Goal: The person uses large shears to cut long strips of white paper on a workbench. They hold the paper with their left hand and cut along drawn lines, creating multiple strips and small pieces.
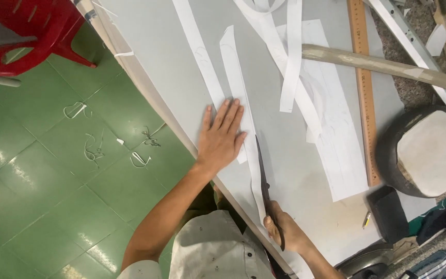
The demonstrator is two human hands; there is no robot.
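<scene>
My left hand (222,135) lies flat, fingers spread, on a long white paper strip (236,77) on the grey table (161,57). My right hand (285,230) grips the handles of dark scissors (263,175), whose blades point up along the strip's right edge, just right of my left hand. A second narrow white strip (198,51) lies to the left of the first one.
More white strips and a larger paper sheet (336,134) lie to the right. A wooden ruler (363,88), a wooden stick (383,64), a round dark pad with a pale top (424,152) and a black block (387,212) sit on the right. A red chair (32,31) stands on the green floor with paper scraps.
</scene>
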